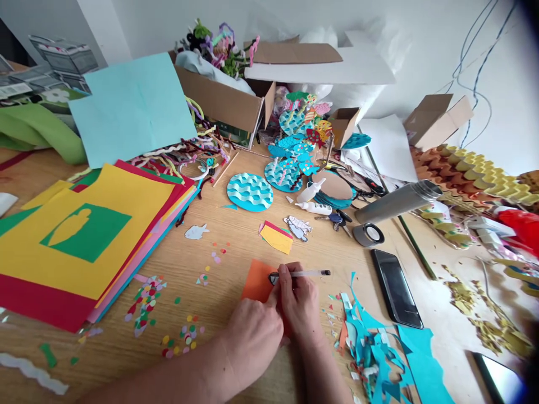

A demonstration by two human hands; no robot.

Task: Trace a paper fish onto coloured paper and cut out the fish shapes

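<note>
An orange paper [256, 278] lies flat on the wooden table, partly under both hands. My left hand [255, 331] presses on it, its index finger stretched toward the pen tip and the other fingers curled. My right hand [300, 294] is closed around a clear pen [309, 273], which lies nearly level, its tip side to the left. A small grey-and-dark shape [274, 278] sits under the fingertips on the orange paper; its outline is mostly hidden. Beyond the hands are small yellow and red paper pieces [275, 238] and fish-shaped cutouts [298, 228].
Coloured paper sheets [113, 207] are stacked at the left. Confetti dots [145, 303] lie nearby. Blue scraps [379, 359] and a black phone [396, 288] are at the right. Glue bottles [310, 191], a metal flask [396, 203] and a cardboard box [223, 98] stand or lie farther back.
</note>
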